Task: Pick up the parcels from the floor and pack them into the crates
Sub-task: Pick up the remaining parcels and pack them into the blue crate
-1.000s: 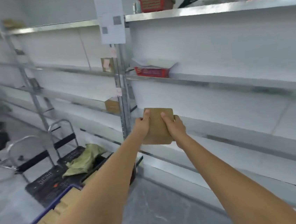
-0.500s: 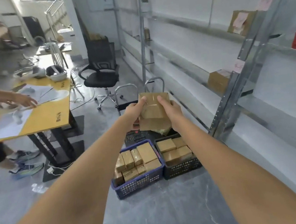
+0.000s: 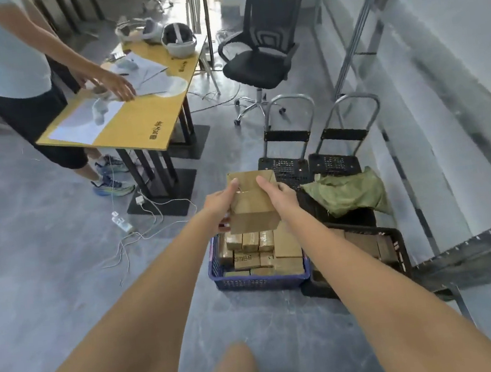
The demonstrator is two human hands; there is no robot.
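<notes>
Both grips, left hand [image 3: 221,204] and right hand [image 3: 278,195], pinch the brown cardboard parcel [image 3: 252,207] by its sides, poised above the blue plastic crate [image 3: 260,280] for packing.

both arms out, L grip [image 3: 220,203] & R grip [image 3: 278,194] – clamped

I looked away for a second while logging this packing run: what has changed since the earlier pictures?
The view swung from the shelves down to the floor, and the cardboard parcel now hangs above the blue crate. Unchanged: the left hand and right hand grip the parcel; nothing was let go.
</notes>
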